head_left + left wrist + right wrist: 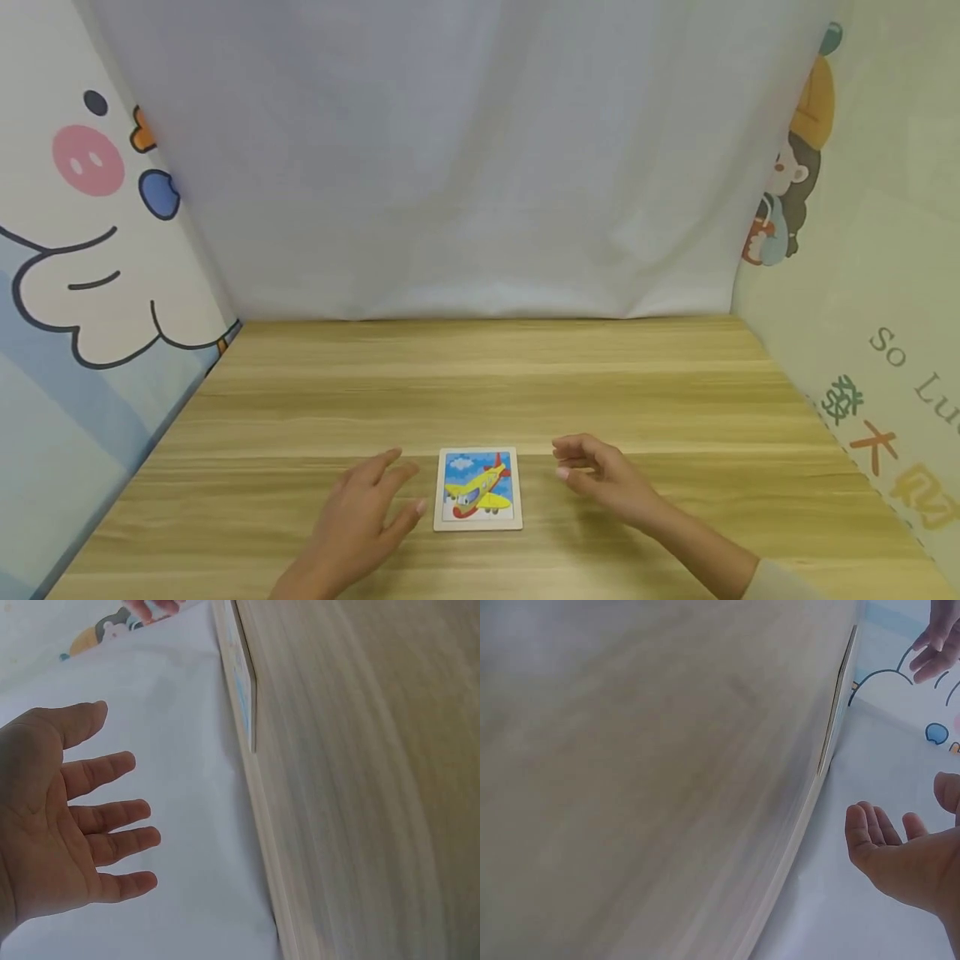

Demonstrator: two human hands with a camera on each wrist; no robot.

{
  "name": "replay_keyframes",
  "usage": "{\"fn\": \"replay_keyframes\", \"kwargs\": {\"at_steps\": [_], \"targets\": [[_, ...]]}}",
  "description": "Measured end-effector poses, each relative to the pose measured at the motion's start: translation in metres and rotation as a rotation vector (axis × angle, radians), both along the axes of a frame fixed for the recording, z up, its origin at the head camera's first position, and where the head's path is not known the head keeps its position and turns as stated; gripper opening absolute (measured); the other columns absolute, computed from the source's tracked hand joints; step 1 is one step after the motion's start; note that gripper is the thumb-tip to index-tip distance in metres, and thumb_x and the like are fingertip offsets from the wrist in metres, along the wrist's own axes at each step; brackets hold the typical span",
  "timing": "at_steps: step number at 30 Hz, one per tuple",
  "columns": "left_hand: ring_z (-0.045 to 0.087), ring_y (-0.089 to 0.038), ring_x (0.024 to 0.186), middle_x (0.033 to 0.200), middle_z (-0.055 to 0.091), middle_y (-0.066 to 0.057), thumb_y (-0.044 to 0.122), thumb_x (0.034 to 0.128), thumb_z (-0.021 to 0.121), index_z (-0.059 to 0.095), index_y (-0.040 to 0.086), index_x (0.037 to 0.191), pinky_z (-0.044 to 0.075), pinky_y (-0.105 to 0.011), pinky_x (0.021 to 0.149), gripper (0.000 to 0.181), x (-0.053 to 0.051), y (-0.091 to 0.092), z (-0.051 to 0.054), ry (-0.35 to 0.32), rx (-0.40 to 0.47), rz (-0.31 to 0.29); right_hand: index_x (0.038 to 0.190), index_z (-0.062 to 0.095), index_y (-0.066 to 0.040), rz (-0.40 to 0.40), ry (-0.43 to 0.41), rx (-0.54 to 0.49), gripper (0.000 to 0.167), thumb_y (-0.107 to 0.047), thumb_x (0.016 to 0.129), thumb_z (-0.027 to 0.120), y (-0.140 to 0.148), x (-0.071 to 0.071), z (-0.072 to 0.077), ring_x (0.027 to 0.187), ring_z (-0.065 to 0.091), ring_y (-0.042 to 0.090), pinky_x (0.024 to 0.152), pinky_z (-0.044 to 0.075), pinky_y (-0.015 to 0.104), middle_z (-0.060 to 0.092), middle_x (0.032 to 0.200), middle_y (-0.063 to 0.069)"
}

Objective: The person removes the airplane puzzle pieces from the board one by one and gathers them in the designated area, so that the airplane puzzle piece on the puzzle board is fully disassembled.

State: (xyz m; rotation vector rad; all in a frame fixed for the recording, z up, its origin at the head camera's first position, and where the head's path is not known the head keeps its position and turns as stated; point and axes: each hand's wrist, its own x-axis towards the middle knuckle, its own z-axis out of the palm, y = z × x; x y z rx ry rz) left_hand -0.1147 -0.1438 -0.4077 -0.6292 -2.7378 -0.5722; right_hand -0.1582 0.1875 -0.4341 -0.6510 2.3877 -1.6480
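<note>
A square puzzle board point(477, 525) with a pale frame and a yellow and red airplane on blue sky lies flat on the wooden table. Left of it is my left hand point(358, 518), fingers spread and relaxed, holding nothing; the left wrist view shows this hand point(67, 817) with its palm bare and the board point(244, 682) beyond. My right hand point(611, 483) is to the right of the board, fingers loosely bent and empty. In the right wrist view that hand point(907, 851) appears with the board's thin edge point(836, 705) above it. Neither hand touches the board.
The wood-grain table point(480, 375) extends to a white cloth point(480, 167) hanging at the back. A cartoon-printed sheet point(97, 275) stands on the left, and a pale green printed sheet point(885, 275) stands on the right.
</note>
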Motion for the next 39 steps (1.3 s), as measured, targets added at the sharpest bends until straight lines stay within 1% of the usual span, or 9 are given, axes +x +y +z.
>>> {"fn": "replay_keyframes", "kwargs": {"at_steps": [5, 8, 11, 17, 22, 28, 31, 35, 39], "targets": [[0.05, -0.033, 0.114, 0.125, 0.054, -0.016, 0.032, 0.0823, 0.069, 0.064, 0.01, 0.114, 0.037, -0.056, 0.093, 0.039, -0.002, 0.003, -0.002, 0.031, -0.047, -0.035, 0.125, 0.047, 0.009, 0.02, 0.033, -0.008, 0.041, -0.017, 0.094, 0.056, -0.011, -0.005, -0.001, 0.107, 0.053, 0.034, 0.084, 0.048, 0.03, 0.052, 0.121, 0.025], [0.051, -0.032, 0.113, 0.123, 0.055, -0.016, 0.034, 0.0815, 0.069, 0.064, 0.011, 0.113, 0.037, -0.055, 0.092, 0.039, -0.004, 0.004, -0.004, 0.049, -0.071, -0.05, 0.125, 0.047, 0.008, 0.03, 0.038, 0.0, 0.039, -0.017, 0.095, 0.055, -0.017, -0.009, -0.002, 0.106, 0.054, 0.031, 0.085, 0.047, 0.03, 0.053, 0.12, 0.023], [0.051, -0.031, 0.112, 0.122, 0.056, -0.015, 0.036, 0.0815, 0.069, 0.064, 0.011, 0.112, 0.038, -0.055, 0.091, 0.04, -0.005, 0.006, -0.008, 0.049, -0.09, -0.071, 0.124, 0.048, 0.008, 0.035, 0.039, 0.004, 0.038, -0.013, 0.094, 0.055, -0.023, -0.011, -0.003, 0.105, 0.054, 0.03, 0.085, 0.047, 0.031, 0.054, 0.119, 0.023], [0.049, -0.03, 0.115, 0.122, 0.055, -0.015, 0.037, 0.0822, 0.068, 0.064, 0.011, 0.113, 0.038, -0.055, 0.092, 0.04, -0.007, 0.012, -0.014, 0.01, -0.114, -0.105, 0.121, 0.052, 0.008, 0.032, 0.042, 0.029, 0.035, -0.01, 0.091, 0.059, -0.035, -0.014, -0.002, 0.1, 0.056, 0.03, 0.084, 0.048, 0.036, 0.057, 0.115, 0.021], [0.05, -0.03, 0.115, 0.123, 0.055, -0.015, 0.032, 0.0854, 0.066, 0.064, 0.012, 0.114, 0.038, -0.056, 0.091, 0.035, -0.01, 0.018, -0.017, -0.013, -0.131, -0.132, 0.12, 0.053, 0.006, 0.038, 0.036, 0.05, 0.035, -0.011, 0.091, 0.061, -0.045, -0.019, -0.001, 0.097, 0.058, 0.028, 0.08, 0.05, 0.035, 0.059, 0.112, 0.02], [0.051, -0.03, 0.113, 0.123, 0.055, -0.015, 0.032, 0.0861, 0.065, 0.064, 0.011, 0.114, 0.039, -0.056, 0.089, 0.035, -0.014, 0.023, -0.022, -0.029, -0.133, -0.126, 0.12, 0.052, 0.007, 0.083, 0.042, 0.04, 0.037, -0.011, 0.089, 0.063, -0.057, -0.025, -0.001, 0.096, 0.058, 0.029, 0.078, 0.051, 0.034, 0.059, 0.111, 0.021], [0.052, -0.03, 0.112, 0.123, 0.055, -0.015, 0.033, 0.0861, 0.065, 0.064, 0.009, 0.114, 0.04, -0.056, 0.089, 0.036, -0.016, 0.025, -0.024, -0.045, -0.125, -0.123, 0.12, 0.052, 0.008, 0.11, 0.051, 0.056, 0.038, -0.012, 0.09, 0.062, -0.062, -0.026, 0.0, 0.097, 0.058, 0.03, 0.079, 0.051, 0.034, 0.059, 0.11, 0.021], [0.051, -0.034, 0.112, 0.125, 0.054, -0.017, 0.034, 0.0891, 0.06, 0.063, 0.008, 0.116, 0.039, -0.059, 0.087, 0.038, -0.017, 0.028, -0.027, -0.098, -0.129, -0.113, 0.121, 0.052, 0.006, 0.129, 0.052, 0.108, 0.039, -0.016, 0.091, 0.061, -0.067, -0.03, -0.002, 0.098, 0.057, 0.03, 0.082, 0.049, 0.037, 0.058, 0.11, 0.02], [0.049, -0.039, 0.114, 0.128, 0.05, -0.021, 0.036, 0.0922, 0.055, 0.06, 0.007, 0.121, 0.038, -0.061, 0.086, 0.041, -0.015, 0.031, -0.029, -0.153, -0.133, -0.109, 0.121, 0.053, 0.003, 0.133, 0.049, 0.18, 0.037, -0.017, 0.091, 0.06, -0.074, -0.035, -0.006, 0.099, 0.057, 0.027, 0.084, 0.048, 0.039, 0.058, 0.112, 0.016]]}}
